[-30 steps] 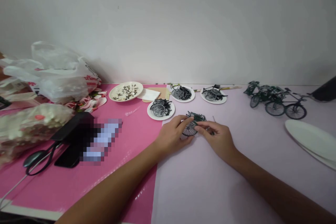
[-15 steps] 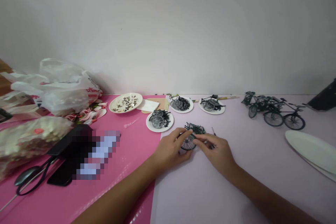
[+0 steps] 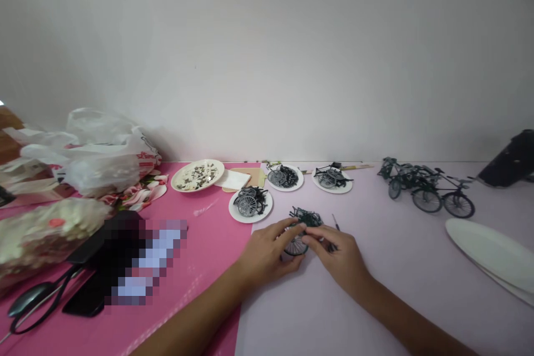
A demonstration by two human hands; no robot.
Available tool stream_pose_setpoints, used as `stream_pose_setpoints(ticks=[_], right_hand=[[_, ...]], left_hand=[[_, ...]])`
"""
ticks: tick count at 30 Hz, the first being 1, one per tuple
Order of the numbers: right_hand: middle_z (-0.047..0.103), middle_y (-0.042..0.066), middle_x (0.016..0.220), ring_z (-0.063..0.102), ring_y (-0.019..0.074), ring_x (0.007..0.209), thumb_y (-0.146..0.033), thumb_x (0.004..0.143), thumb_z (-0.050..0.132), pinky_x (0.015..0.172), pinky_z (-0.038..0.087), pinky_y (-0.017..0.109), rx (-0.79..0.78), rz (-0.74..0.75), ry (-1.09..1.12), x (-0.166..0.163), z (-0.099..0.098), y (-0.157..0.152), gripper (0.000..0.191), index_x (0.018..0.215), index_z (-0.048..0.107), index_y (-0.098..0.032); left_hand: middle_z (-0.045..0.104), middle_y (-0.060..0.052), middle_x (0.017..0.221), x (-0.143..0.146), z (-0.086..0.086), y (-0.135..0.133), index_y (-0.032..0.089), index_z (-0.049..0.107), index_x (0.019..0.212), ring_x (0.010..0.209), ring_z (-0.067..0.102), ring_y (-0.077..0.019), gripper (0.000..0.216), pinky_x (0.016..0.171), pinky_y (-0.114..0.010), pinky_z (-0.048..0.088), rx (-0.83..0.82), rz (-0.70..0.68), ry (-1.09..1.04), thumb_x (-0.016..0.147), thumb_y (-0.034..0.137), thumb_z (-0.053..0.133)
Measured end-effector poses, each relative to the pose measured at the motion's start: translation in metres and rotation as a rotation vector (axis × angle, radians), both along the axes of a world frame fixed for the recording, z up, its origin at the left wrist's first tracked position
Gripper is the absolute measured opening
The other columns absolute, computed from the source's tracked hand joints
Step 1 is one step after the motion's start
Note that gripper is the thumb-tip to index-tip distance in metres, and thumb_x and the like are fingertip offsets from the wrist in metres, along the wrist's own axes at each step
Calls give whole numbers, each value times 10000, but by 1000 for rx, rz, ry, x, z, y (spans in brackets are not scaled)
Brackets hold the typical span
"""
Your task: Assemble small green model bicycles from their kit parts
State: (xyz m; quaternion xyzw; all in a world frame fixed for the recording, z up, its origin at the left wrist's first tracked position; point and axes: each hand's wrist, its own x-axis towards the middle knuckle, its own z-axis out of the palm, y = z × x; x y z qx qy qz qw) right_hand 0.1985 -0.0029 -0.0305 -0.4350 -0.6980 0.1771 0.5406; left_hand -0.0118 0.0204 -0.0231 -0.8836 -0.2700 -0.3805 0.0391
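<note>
Between my two hands, low over the lilac table covering, is a small spoked model bicycle wheel [image 3: 296,246]. My left hand [image 3: 267,250] curls round its left side, thumb below and fingers above. At the wheel's upper right edge, my right hand [image 3: 336,247] pinches with thumb and fingertips; whatever small part sits in that pinch is hidden. Just behind the fingers lies a pile of dark green model bicycle parts [image 3: 306,217]. A thin dark tool [image 3: 336,222], perhaps a screwdriver, rests beside my right hand, partly covered by it.
White plates [image 3: 236,214] with dark wheels and parts stand behind my hands. Assembled model bicycles [image 3: 429,194] are at the right, near oval white plates [image 3: 479,239]. A cream plate [image 3: 177,181] holds small pieces. Plastic bags [image 3: 100,161] and a phone [image 3: 85,295] occupy the left.
The whole scene sits slightly lower and further left in view, as the camera has shifted. Both hands stay at the wheel with nearly the same grip.
</note>
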Motion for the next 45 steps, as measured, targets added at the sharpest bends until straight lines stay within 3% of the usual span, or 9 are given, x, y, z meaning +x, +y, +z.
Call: stream_pose_setpoints(ticks=[10,17,28,45], right_hand=[[820,80,922,737,193,712,-356,931,728,593,572,266,-26,21,4,2,-2,0,192,1003,838,-216],[788,48,768,683,161,597,-325,906,737,544,550,244,-14,32,41,-1,5,-1,173,970,842,-203],[793,60,728,727,196,607,-331,833,776,578,595,275,-117,21,155,-3,0,0,175,930,856,-209],[794,64,708,724,211,582,-381,804,792,585,624,311,-172,8,184,-5,2,-2,212,913,861,-213]], left_hand=[[737,-144,1316,1,1,-1,187,556,1402,1122,766,-239,555,875,-330,664,2,0,-4,879,312,694],[730,-152,1332,0,1,0,159,542,1411,1137,762,-240,581,897,-335,663,14,-16,15,879,328,705],[716,-187,1353,-2,-3,2,139,538,1431,1060,787,-239,558,835,-323,672,104,-16,18,961,417,649],[711,-192,1359,-4,-3,1,172,519,1468,1016,797,-244,560,792,-330,674,76,-17,30,978,417,632]])
